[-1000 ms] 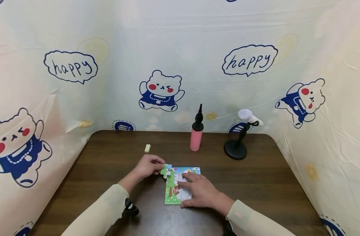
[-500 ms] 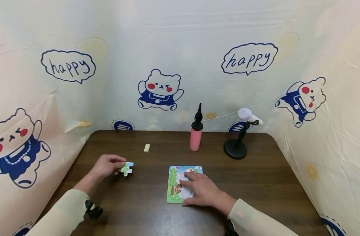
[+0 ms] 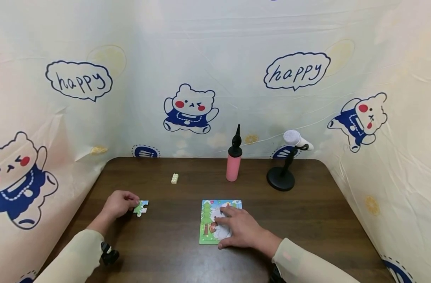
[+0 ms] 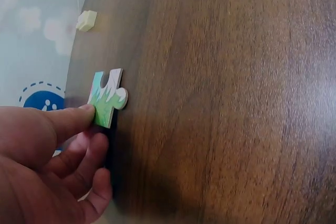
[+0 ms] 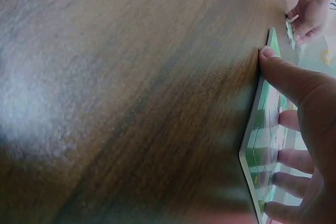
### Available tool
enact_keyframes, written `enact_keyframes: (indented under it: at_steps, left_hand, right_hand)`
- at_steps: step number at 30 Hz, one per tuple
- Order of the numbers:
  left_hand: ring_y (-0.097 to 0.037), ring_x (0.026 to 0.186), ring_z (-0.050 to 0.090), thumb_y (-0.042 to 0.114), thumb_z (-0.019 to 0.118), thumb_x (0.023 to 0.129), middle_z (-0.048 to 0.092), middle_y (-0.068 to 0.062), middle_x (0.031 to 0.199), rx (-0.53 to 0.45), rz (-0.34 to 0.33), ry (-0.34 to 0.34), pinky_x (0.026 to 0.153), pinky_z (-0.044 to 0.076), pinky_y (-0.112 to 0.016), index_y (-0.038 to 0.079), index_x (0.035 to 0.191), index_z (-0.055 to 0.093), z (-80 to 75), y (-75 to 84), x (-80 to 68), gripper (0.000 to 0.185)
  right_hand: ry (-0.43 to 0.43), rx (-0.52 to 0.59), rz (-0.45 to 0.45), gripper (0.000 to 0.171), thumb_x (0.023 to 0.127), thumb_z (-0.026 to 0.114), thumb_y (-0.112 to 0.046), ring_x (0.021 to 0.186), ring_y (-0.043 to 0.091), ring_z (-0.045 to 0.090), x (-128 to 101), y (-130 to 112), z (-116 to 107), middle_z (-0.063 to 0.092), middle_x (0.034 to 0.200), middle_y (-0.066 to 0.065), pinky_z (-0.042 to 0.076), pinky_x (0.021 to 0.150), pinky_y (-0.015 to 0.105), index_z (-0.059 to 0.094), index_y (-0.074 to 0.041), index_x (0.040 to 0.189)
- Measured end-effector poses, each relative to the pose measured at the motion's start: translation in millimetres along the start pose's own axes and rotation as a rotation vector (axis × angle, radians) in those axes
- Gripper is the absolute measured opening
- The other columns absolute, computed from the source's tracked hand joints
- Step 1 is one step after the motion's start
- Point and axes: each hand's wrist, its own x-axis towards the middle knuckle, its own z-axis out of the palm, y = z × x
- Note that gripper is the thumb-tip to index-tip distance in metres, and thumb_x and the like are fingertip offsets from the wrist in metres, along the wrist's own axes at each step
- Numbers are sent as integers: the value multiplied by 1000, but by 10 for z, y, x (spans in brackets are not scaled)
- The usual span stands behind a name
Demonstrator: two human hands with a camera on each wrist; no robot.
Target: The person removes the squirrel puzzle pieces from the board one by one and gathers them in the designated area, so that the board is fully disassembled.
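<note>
A single jigsaw piece (image 3: 141,207) — green and pale blue, with one knob and one notch — lies on the dark wooden table (image 3: 173,251) toward its left side, well apart from the puzzle board (image 3: 209,222). The left hand (image 3: 118,204) pinches the piece at its near edge, thumb on top and curled fingers (image 4: 86,153) beneath, as the left wrist view shows. The puzzle board sits near the middle of the table, its tree picture showing on the left part. The right hand (image 3: 238,228) rests flat on the board, fingers straight and spread, pressing it down; the right wrist view shows the thumb (image 5: 286,74) lying along the board's edge against the wood. Farther back stand a small cream building brick (image 3: 174,178), a pink bottle with a black nozzle (image 3: 233,163) and a white microphone on a black stand (image 3: 287,165) — all near the cartoon-bear curtain (image 3: 190,110) behind the table.
</note>
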Motion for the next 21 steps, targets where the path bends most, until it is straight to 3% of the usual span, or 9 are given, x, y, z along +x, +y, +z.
enact_keyframes:
  at_steps: [10,21]
  left_hand:
    - [-22,82,61,16,75,89,74,-6,87,140,12,96,71,46,-33,5,93,79,93,18,-30,12]
    - [-26,87,61,19,71,94,75,-11,95,144,1,103,74,47,-39,5,98,79,103,28,-29,17]
  right_hand:
    - [3,3,2,80,78,67,-79,149,28,39,-7,-2,25,41,162,3,36,116,57,56,-38,146]
    - [2,43,14,79,79,69,-77,150,29,35,-23,-4,28,39,163,3,33,117,60,56,-37,146]
